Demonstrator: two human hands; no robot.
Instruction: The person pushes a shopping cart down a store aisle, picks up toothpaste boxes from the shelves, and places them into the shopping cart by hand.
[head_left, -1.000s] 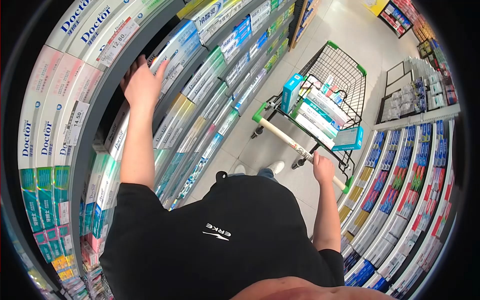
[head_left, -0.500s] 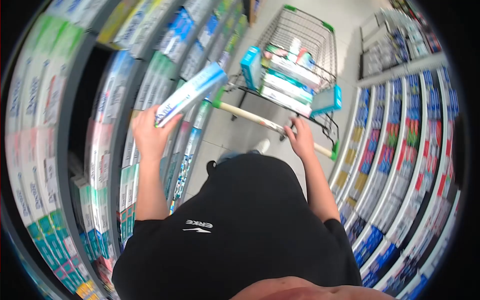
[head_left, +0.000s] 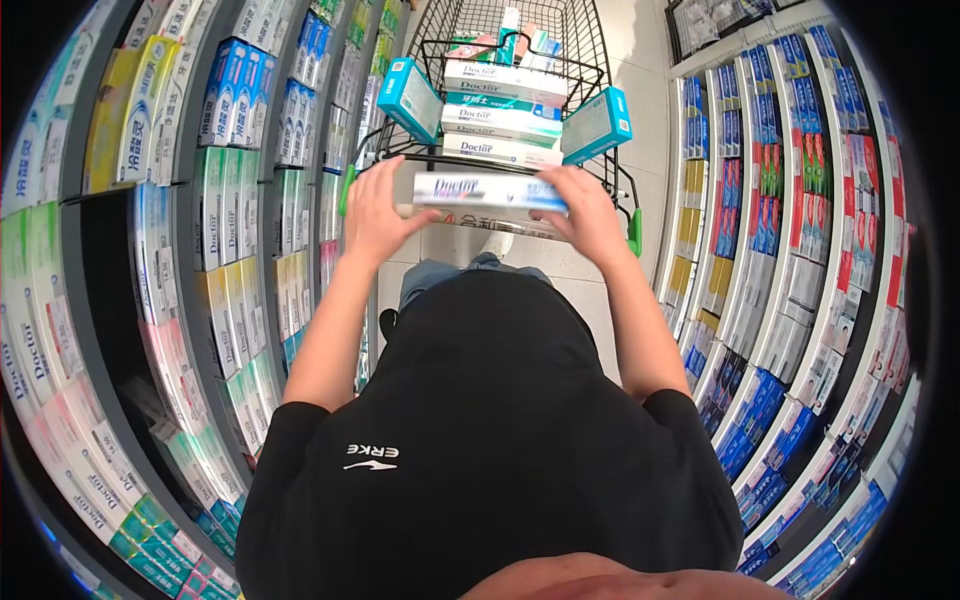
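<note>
A white-and-blue toothpaste box (head_left: 488, 190) marked "Doctor" lies crosswise between my hands, slightly blurred, above the shopping cart's handle (head_left: 490, 225). My left hand (head_left: 375, 215) is at its left end, with the thumb along the lower edge and the fingers above. My right hand (head_left: 585, 215) grips the right end, fingers over the top and thumb below. Just beyond, a stack of similar toothpaste boxes (head_left: 502, 122) sits in the wire cart (head_left: 590, 50).
Teal boxes flank the stack, one left (head_left: 410, 100) and one right (head_left: 597, 125). Shelves of toothpaste boxes (head_left: 225, 210) rise close on my left. More packed shelves (head_left: 770, 220) line the right side. Pale floor tiles (head_left: 640, 70) run beside the cart.
The toothpaste box has moved from the left shelf side to in front of me and turned level. My right hand has left the cart handle and taken its right end. The cart appears more centred.
</note>
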